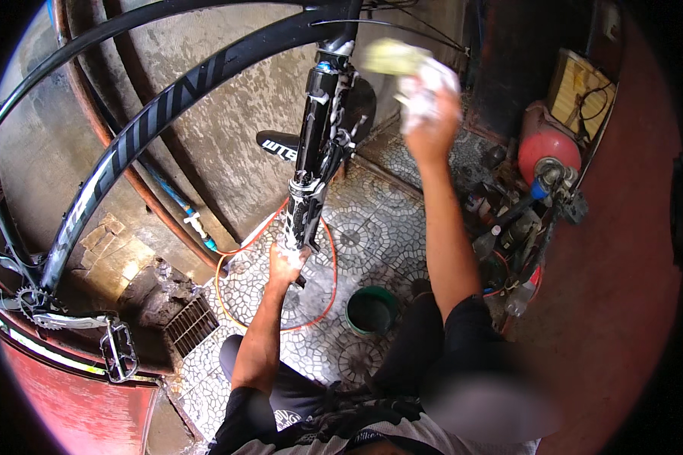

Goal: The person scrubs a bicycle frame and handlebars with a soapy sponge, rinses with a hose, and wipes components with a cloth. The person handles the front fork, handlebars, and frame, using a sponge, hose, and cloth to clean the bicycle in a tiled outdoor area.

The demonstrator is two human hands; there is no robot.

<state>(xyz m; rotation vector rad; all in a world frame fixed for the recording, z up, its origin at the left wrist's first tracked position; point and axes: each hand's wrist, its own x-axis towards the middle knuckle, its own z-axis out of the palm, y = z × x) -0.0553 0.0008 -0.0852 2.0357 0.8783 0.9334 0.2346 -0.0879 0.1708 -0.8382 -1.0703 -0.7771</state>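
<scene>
A: From my distant seat I checked first the grip. What did you find on your side?

B: The left hand (pixel 287 265) was closed around the lower end of the fork (pixel 311 136), where much white foam (pixel 292 246) lay. The right hand (pixel 431 125) was closed too, on a yellowish wad (pixel 395 57) covered with suds. It was blurred, so I could not tell if it was sponge or cloth.

A: Did the wad touch the fork at that moment?

B: No, I saw it raised to the right of the fork's top, apart from it. The fork itself stood between the two hands, joined to the black frame (pixel 182 91), and no wheel was in it.

A: And how far was the work, in your opinion?

B: I judged it partly done. Foam was already on the fork from top to bottom, but in patches, with bare black showing between. Those gaps seemed to be left, and the suds were not yet off. On the long frame tube I noticed almost no foam.

A: What was farther out?

B: An orange hose (pixel 334 262) lay looped on the tiled floor (pixel 372 235), a green bucket (pixel 372 290) stood near the knees, and a drain grate (pixel 191 326) was to the left.
</scene>
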